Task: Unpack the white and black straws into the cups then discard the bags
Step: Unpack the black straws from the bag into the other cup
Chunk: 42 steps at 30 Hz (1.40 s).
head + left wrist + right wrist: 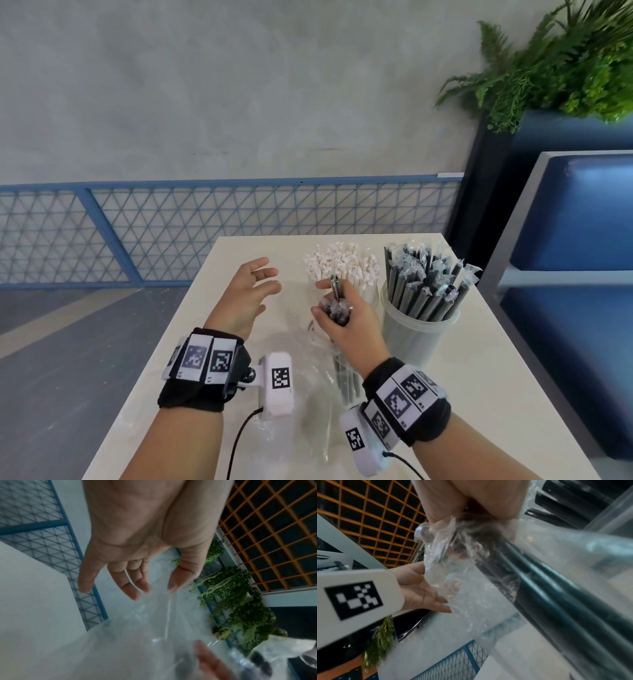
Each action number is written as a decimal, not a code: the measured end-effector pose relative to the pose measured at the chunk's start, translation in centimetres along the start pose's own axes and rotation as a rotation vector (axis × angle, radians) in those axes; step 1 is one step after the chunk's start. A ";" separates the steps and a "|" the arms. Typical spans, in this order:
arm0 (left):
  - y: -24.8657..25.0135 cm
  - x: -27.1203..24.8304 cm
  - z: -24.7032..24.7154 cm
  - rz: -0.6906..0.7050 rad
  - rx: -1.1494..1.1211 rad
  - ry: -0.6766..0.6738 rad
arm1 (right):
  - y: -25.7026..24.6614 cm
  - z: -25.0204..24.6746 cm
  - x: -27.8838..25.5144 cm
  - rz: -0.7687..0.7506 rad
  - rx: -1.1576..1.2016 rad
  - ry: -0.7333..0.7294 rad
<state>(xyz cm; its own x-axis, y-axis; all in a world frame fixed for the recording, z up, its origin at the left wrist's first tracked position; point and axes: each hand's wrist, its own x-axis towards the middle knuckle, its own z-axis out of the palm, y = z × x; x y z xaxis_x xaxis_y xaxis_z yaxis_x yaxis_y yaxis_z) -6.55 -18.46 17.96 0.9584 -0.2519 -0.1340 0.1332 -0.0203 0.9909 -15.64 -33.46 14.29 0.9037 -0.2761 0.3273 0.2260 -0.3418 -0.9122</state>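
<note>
Head view: we look down on a pale desk where our right hand is clamped around a bunch of black straws partly inside a clear plastic bag. Fingers and thumb curl tight round the bundle near its upper end, and the crinkled film is gathered in the same grip. One dark straw tip pokes up above the knuckles. The bundle slants down from the fist toward our body, under the wrist.

Our left hand hangs just to the left of the right, holding nothing, its fingers spread and nearly straight, palm turned toward the bag. In the left wrist view the fingertips sit at the edge of the loose film; whether they touch it we cannot tell. Both forearms reach forward over the desk, each wrist banded with a black strap carrying printed square markers and a white camera block.

Just beyond the right hand stands a cup packed with white paper-wrapped straws, their torn wrapper ends bristling upward. To the right of that hand a translucent round cup holds individually wrapped black straws, upright and fanned out.

From the right wrist view, the gripped straws read as smooth, glossy dark tubes behind wrinkled transparent plastic.
</note>
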 end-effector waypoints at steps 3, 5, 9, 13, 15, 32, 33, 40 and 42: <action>0.7 0.2 0.0 -0.051 -0.127 -0.051 | 0.5 0.3 -0.2 0.000 -0.067 -0.046; 1.0 0.4 -0.1 -0.107 -0.252 -0.102 | 0.8 0.5 -0.4 0.001 -0.106 -0.059; 0.9 0.5 -0.2 -0.145 -0.338 -0.130 | 0.8 0.6 -0.5 -0.005 -0.119 -0.074; 0.8 0.6 -0.3 -0.152 -0.394 -0.137 | 0.9 0.7 -0.1 0.032 -0.177 -0.099; 0.9 0.5 -0.9 -0.149 -0.441 -0.183 | 1.2 0.4 0.0 0.053 -0.193 -0.114; -11.0 -2.0 3.8 0.069 0.331 -0.242 | -1.7 -0.8 1.6 0.023 0.161 0.094; -11.2 -1.7 4.1 0.073 0.316 -0.220 | -2.0 -1.2 1.8 0.009 0.158 0.110; -11.3 -1.5 4.5 0.103 0.186 -0.178 | -5.6 -5.3 3.7 -0.132 0.273 0.296; -11.0 -1.3 4.8 0.117 0.144 -0.166 | -5.9 -5.9 3.3 -0.145 0.308 0.267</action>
<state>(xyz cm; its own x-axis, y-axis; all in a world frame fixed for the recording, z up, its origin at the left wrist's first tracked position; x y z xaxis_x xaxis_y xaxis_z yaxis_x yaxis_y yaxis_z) -10.52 -22.57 7.32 0.9091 -0.4158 -0.0257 -0.0253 -0.1166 0.9929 -16.15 -37.61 22.24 0.7378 -0.4817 0.4729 0.4785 -0.1209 -0.8697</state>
